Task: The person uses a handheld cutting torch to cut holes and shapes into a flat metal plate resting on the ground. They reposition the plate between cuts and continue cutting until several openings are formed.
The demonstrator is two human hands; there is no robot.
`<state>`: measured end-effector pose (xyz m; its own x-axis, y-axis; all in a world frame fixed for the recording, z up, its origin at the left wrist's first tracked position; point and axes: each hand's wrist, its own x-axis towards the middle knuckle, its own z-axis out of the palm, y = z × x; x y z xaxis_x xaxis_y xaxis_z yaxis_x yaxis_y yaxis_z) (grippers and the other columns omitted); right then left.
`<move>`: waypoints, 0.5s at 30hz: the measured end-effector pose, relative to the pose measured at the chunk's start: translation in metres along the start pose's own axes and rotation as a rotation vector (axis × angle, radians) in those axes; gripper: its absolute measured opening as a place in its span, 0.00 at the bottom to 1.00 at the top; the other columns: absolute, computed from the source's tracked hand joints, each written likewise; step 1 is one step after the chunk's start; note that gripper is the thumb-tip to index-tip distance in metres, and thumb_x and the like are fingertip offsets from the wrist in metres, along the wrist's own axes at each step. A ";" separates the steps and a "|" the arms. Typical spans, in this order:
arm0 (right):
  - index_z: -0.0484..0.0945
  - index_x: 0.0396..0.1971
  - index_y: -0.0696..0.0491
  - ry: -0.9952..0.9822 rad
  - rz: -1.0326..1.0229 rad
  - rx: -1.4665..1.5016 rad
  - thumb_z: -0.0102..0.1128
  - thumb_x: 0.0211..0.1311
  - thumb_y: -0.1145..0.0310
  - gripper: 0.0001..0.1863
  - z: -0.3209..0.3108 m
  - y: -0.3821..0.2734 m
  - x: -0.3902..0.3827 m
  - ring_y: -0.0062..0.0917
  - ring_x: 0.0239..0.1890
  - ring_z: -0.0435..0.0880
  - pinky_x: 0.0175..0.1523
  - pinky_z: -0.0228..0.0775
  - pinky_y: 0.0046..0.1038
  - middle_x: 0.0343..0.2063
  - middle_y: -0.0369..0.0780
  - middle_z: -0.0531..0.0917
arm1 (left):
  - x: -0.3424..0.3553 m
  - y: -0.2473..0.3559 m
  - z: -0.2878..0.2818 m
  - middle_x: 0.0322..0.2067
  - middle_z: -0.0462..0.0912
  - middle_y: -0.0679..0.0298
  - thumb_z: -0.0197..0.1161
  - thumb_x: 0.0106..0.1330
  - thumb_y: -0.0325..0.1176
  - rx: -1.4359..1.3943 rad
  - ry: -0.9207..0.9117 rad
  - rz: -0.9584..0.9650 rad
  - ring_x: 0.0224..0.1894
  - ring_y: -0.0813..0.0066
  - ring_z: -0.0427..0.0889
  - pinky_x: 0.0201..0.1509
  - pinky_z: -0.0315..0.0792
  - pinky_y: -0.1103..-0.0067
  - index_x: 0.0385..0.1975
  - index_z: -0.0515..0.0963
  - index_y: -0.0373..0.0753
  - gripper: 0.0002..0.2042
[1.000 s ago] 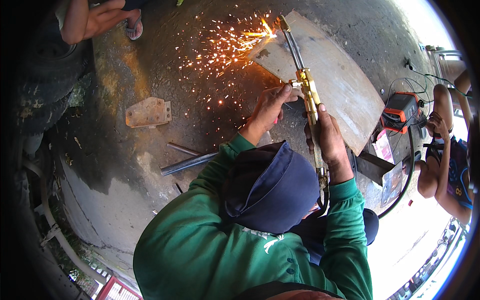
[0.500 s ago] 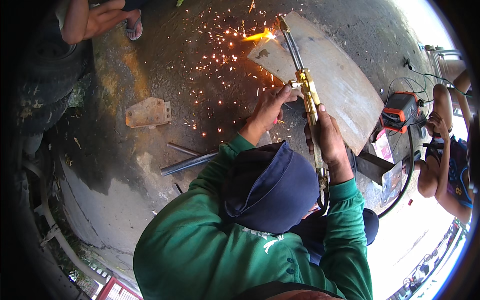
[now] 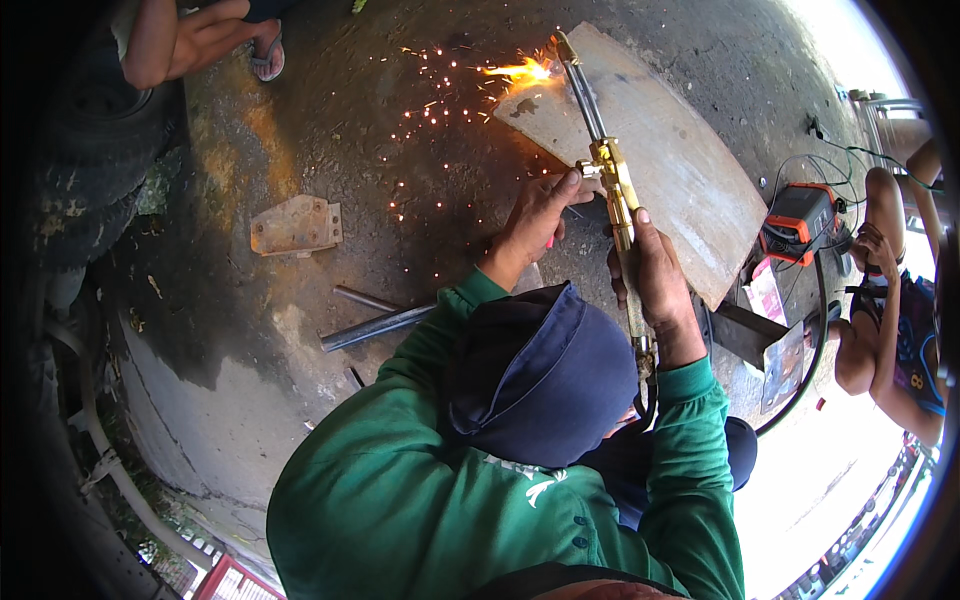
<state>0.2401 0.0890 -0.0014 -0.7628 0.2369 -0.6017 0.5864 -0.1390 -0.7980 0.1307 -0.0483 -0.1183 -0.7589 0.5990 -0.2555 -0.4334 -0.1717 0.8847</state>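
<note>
the rough concrete floor (image 3: 720, 45) spreads widest, grey, dark in patches and stained rusty orange on the left. a wrinkled green cloth shirt (image 3: 400, 490) with long sleeves fills much of the lower view. beyond it, a flat, four-sided metal plate (image 3: 690, 190), dull grey-brown and scuffed, lies at a slant. a long, slim torch (image 3: 622, 190) of yellow brass and shiny steel tubes reaches over the plate's left part, its bent head above the far end. a rounded, dark blue cloth cap (image 3: 540, 375) shows curved seams. a boxy orange and black machine (image 3: 800, 225) stands to the plate's right. the right hand (image 3: 655, 275) has its grip clamped around the torch's brass handle. the left hand (image 3: 535, 215) is curled at the torch's left side, thumb near a small knob (image 3: 590, 169); i cannot tell whether that grip is closed on anything. a dark, round pipe (image 3: 375, 328) and a flat, angular, rusty bracket (image 3: 297, 225) lie leftward. a ragged yellow-orange flame (image 3: 525, 72) glows at the plate's edge, scattering tiny bright sparks (image 3: 440, 84).
</note>
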 end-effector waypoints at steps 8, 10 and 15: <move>0.77 0.47 0.57 -0.002 0.003 -0.004 0.34 0.77 0.36 0.36 -0.001 0.000 -0.001 0.21 0.11 0.70 0.16 0.63 0.25 0.17 0.36 0.73 | 0.001 -0.006 -0.003 0.46 0.87 0.47 0.57 0.68 0.67 -0.006 0.017 -0.026 0.15 0.85 0.68 0.18 0.63 0.86 0.53 0.83 0.34 0.36; 0.77 0.47 0.57 0.000 0.008 -0.005 0.34 0.77 0.36 0.36 -0.001 0.001 -0.001 0.21 0.11 0.70 0.16 0.63 0.24 0.17 0.36 0.73 | 0.000 -0.005 -0.002 0.46 0.87 0.47 0.57 0.68 0.67 -0.008 0.020 -0.021 0.16 0.85 0.70 0.18 0.63 0.86 0.53 0.83 0.34 0.36; 0.77 0.47 0.57 0.000 0.004 -0.005 0.34 0.77 0.36 0.36 -0.002 0.001 -0.002 0.21 0.11 0.70 0.16 0.63 0.25 0.17 0.36 0.73 | 0.001 -0.005 -0.001 0.46 0.87 0.49 0.57 0.68 0.67 -0.003 0.018 -0.032 0.16 0.85 0.70 0.19 0.63 0.86 0.54 0.83 0.34 0.37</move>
<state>0.2425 0.0901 -0.0013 -0.7604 0.2368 -0.6048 0.5906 -0.1354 -0.7956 0.1320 -0.0478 -0.1236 -0.7533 0.5899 -0.2908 -0.4592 -0.1551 0.8747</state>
